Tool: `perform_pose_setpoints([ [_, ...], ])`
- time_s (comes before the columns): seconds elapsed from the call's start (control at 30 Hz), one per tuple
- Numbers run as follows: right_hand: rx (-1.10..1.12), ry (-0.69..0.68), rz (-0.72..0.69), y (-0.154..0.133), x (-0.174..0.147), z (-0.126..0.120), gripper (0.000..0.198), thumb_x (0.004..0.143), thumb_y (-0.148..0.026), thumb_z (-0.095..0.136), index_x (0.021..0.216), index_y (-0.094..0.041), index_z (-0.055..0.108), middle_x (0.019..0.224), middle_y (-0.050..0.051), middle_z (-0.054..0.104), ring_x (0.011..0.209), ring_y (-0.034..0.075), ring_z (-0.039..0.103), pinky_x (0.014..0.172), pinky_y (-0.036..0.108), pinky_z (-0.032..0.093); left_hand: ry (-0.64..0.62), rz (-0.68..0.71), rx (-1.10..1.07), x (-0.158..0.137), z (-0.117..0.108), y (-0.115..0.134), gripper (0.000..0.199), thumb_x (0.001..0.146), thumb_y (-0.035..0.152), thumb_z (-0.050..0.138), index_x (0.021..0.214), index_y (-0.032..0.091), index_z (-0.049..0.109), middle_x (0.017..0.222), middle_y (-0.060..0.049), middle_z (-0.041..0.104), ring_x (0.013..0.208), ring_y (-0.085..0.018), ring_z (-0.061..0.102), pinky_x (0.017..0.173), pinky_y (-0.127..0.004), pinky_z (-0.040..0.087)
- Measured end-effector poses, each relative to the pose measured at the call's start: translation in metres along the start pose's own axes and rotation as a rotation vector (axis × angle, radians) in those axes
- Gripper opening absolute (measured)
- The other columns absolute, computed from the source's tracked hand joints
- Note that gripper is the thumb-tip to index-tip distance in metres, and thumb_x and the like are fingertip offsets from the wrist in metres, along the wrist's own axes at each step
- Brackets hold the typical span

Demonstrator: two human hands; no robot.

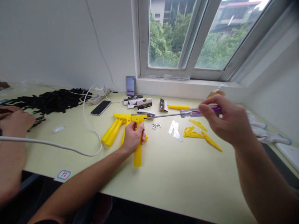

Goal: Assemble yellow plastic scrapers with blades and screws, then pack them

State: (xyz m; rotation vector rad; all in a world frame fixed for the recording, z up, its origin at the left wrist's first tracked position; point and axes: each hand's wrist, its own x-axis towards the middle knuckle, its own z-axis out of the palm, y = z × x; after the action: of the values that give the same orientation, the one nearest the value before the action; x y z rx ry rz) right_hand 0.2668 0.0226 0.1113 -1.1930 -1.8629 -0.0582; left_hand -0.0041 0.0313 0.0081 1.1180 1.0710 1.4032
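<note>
My left hand (134, 136) is closed around a yellow plastic scraper (138, 157), whose handle points down toward me. A metal blade (139, 114) lies along its head. My right hand (225, 119) grips a screwdriver (192, 112) by its clear and purple handle. The screwdriver's shaft runs level to the left, its tip at the right end of the scraper's head; whether it sits in a screw is too small to tell. Other yellow scrapers (112, 132) lie just left of my left hand. Small screws or nuts (156, 126) are heaped below the shaft.
Flat metal blades (175, 130) and loose yellow parts (198, 133) lie to the right. Small black-and-white boxes (142, 103), a phone (101, 107) and a power strip (97, 98) stand farther back. A white cable (87, 124) crosses the left, near another person's hand (17, 119) and black pieces (56, 101).
</note>
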Motion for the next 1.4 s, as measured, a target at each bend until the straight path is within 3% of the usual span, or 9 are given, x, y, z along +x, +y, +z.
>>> perform_pose_setpoints([
  [0.17, 0.116, -0.223, -0.072, 0.004, 0.000, -0.002, 0.045, 0.086, -0.043, 0.061, 0.125, -0.027, 0.049, 0.114, 0.007, 0.065, 0.085, 0.020, 0.066, 0.074, 0.036, 0.053, 0.024, 0.013, -0.013, 0.003, -0.002, -0.001, 0.030, 0.081, 0.036, 0.066, 0.073, 0.020, 0.042, 0.051, 0.009, 0.045, 0.033, -0.007, 0.044, 0.028, -0.017, 0.033],
  [0.3, -0.036, -0.114, 0.099, 0.007, 0.000, 0.000, 0.029, 0.091, -0.047, 0.053, 0.108, -0.025, 0.057, 0.079, 0.002, 0.066, 0.061, 0.018, 0.063, 0.064, 0.035, 0.051, 0.022, 0.008, -0.023, 0.003, -0.001, -0.001, 0.031, 0.079, 0.037, 0.067, 0.073, 0.020, 0.042, 0.053, 0.008, 0.046, 0.033, -0.007, 0.045, 0.028, -0.017, 0.032],
  [0.4, 0.114, -0.210, 0.042, 0.010, 0.001, 0.001, 0.047, 0.086, -0.048, 0.061, 0.126, -0.026, 0.048, 0.099, 0.005, 0.067, 0.076, 0.020, 0.067, 0.073, 0.037, 0.054, 0.017, 0.007, -0.028, 0.002, 0.000, 0.001, 0.033, 0.078, 0.038, 0.069, 0.073, 0.020, 0.042, 0.052, 0.008, 0.046, 0.033, -0.007, 0.045, 0.028, -0.017, 0.033],
  [0.53, 0.092, -0.116, 0.160, 0.015, 0.002, 0.002, 0.031, 0.090, -0.050, 0.054, 0.105, -0.023, 0.057, 0.076, 0.001, 0.062, 0.059, 0.017, 0.061, 0.058, 0.033, 0.052, 0.004, 0.012, -0.031, 0.001, 0.000, 0.002, 0.033, 0.078, 0.040, 0.069, 0.073, 0.019, 0.043, 0.053, 0.007, 0.047, 0.033, -0.007, 0.045, 0.028, -0.017, 0.033],
  [0.67, 0.202, -0.234, 0.063, 0.018, 0.003, 0.000, 0.044, 0.084, -0.049, 0.062, 0.120, -0.025, 0.051, 0.104, 0.006, 0.064, 0.072, 0.017, 0.063, 0.064, 0.033, 0.053, -0.001, 0.008, -0.037, 0.001, 0.000, 0.001, 0.034, 0.079, 0.040, 0.069, 0.074, 0.019, 0.044, 0.055, 0.007, 0.047, 0.033, -0.007, 0.045, 0.027, -0.017, 0.033],
  [0.8, 0.025, -0.130, 0.146, 0.019, 0.003, -0.003, 0.029, 0.090, -0.050, 0.053, 0.098, -0.023, 0.058, 0.072, 0.000, 0.059, 0.056, 0.014, 0.054, 0.058, 0.030, 0.049, -0.012, 0.012, -0.039, 0.001, 0.000, -0.001, 0.034, 0.080, 0.042, 0.069, 0.074, 0.019, 0.045, 0.057, 0.007, 0.048, 0.033, -0.007, 0.046, 0.027, -0.017, 0.033],
  [0.9, 0.154, -0.242, 0.061, 0.019, 0.003, -0.002, 0.041, 0.087, -0.048, 0.059, 0.119, -0.025, 0.052, 0.091, 0.003, 0.063, 0.070, 0.016, 0.061, 0.065, 0.031, 0.052, 0.002, 0.016, -0.041, 0.002, -0.001, -0.003, 0.034, 0.080, 0.042, 0.069, 0.075, 0.018, 0.045, 0.061, 0.006, 0.049, 0.034, -0.007, 0.047, 0.027, -0.017, 0.033],
  [1.03, 0.057, -0.159, 0.178, 0.020, 0.003, 0.002, 0.032, 0.090, -0.052, 0.053, 0.099, -0.022, 0.058, 0.071, 0.001, 0.060, 0.056, 0.014, 0.056, 0.055, 0.029, 0.048, 0.007, 0.021, -0.035, 0.003, -0.002, -0.003, 0.034, 0.081, 0.041, 0.068, 0.074, 0.018, 0.044, 0.061, 0.006, 0.049, 0.033, -0.006, 0.047, 0.027, -0.017, 0.033],
  [1.4, 0.302, -0.264, 0.209, 0.021, 0.004, 0.006, 0.052, 0.080, -0.052, 0.066, 0.120, -0.026, 0.047, 0.089, 0.003, 0.065, 0.060, 0.015, 0.061, 0.055, 0.030, 0.051, 0.014, 0.027, -0.025, 0.004, -0.002, -0.005, 0.033, 0.082, 0.041, 0.068, 0.075, 0.018, 0.044, 0.064, 0.006, 0.051, 0.034, -0.006, 0.047, 0.027, -0.017, 0.033],
])
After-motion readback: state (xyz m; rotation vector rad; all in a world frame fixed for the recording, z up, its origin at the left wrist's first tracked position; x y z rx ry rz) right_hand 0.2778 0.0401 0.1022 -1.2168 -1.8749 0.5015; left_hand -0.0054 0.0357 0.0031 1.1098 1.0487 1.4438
